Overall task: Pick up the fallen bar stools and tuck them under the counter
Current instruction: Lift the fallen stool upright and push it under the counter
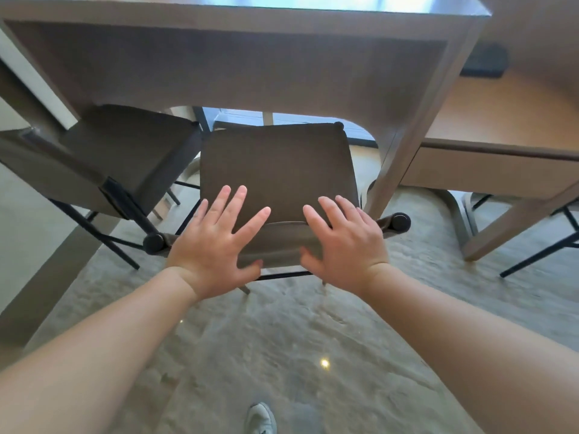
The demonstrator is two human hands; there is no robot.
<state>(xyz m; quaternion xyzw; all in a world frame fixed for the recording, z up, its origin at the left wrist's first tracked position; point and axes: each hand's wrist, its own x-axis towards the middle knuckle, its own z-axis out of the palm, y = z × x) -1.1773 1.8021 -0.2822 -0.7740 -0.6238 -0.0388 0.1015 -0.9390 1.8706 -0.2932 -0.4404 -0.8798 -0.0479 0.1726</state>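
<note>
Both hands point(216, 242) point(347, 245) flat against unlabelled bar stool point(275, 170) backrest.

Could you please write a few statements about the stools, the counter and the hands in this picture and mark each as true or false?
1. Both hands, the left hand and the right hand, lie with fingers spread on the backrest of the middle stool. True.
2. The middle stool lies on its side on the floor. False: it stands upright, its seat partly under the counter.
3. A second stool stands to the left, beside the middle one. True.
4. The right hand grips a stool leg. False: its fingers are straight, on the backrest.
5. A white shoe shows at the bottom edge. True.
</note>
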